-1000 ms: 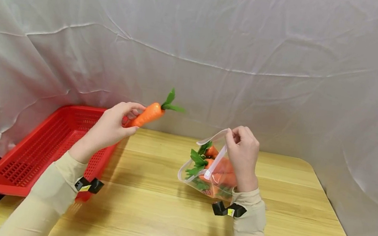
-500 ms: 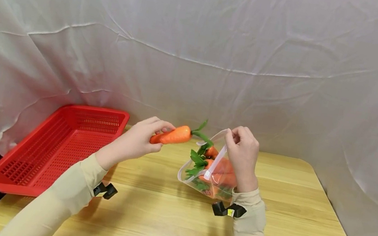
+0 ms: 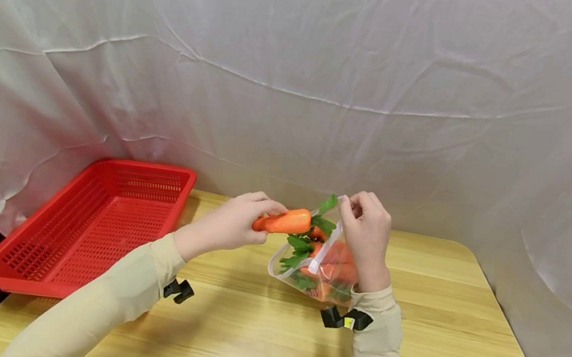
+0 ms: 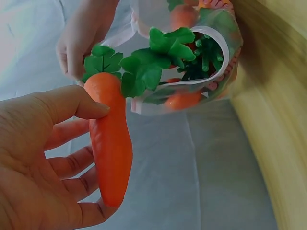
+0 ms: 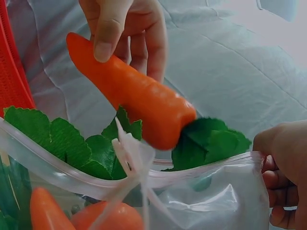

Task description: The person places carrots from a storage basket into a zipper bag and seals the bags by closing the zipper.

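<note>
Between its thumb and fingers my left hand [image 3: 237,220] holds an orange carrot [image 3: 289,221], its leafy green top [image 4: 144,67] pointing toward the bag. Those leaves are at the mouth of a clear zip bag [image 3: 340,291], while the carrot's body is still outside. Several other carrots [image 5: 108,215] with green tops lie inside the bag. My right hand [image 3: 365,234] pinches the upper corner of the bag's rim and keeps the mouth apart. In the right wrist view, the left hand [image 5: 129,38] grips the carrot's narrow half from above.
A red perforated plastic basket [image 3: 94,237] stands at the left on the wooden table [image 3: 253,343]. Behind the table hangs a pale, wrinkled cloth [image 3: 298,83]. Black straps [image 3: 346,318] sit on both wrists.
My left hand has carried the carrot right and down from beside the basket to the bag's mouth, where its leaves now overlap the rim. The right hand and bag have stayed put.
</note>
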{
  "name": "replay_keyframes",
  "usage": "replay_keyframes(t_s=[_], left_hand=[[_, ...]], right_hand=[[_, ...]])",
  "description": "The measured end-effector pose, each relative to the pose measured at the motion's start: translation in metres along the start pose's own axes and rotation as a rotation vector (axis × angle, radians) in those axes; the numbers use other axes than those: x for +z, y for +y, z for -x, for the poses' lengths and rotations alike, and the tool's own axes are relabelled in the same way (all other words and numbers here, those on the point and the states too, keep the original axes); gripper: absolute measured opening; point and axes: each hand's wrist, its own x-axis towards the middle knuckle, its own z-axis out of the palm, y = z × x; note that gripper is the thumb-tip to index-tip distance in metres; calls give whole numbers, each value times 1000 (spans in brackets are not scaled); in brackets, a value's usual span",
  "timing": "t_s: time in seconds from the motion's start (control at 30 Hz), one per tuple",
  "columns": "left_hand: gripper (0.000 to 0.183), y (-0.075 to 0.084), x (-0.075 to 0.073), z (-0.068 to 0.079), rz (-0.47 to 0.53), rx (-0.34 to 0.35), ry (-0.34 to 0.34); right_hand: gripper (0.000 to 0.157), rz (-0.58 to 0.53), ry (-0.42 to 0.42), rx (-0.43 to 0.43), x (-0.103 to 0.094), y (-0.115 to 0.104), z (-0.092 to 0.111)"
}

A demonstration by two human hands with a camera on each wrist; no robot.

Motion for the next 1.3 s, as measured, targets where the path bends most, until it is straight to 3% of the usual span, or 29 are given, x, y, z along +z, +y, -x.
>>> replay_keyframes(t_s=[0.3,0.63,0.87,1.0,1.3], left_hand=[[52,9,6,-9,-36,-5,-59],[44,14,7,-11,4,-5,-7],[29,13,12,-13,254,-41,167],[30,10,13,-13,378,-102,255],[31,6,13,-11,818,-267,258]], right_hand=[[23,-2,-15,-6,0,-2,1],[23,0,-16,-3,2,-2,1],[24,-4,-26,3,1,-3,1],[24,-7,-16,-5,2,-2,1],[24,-5,-5,-17,3,-1,0]])
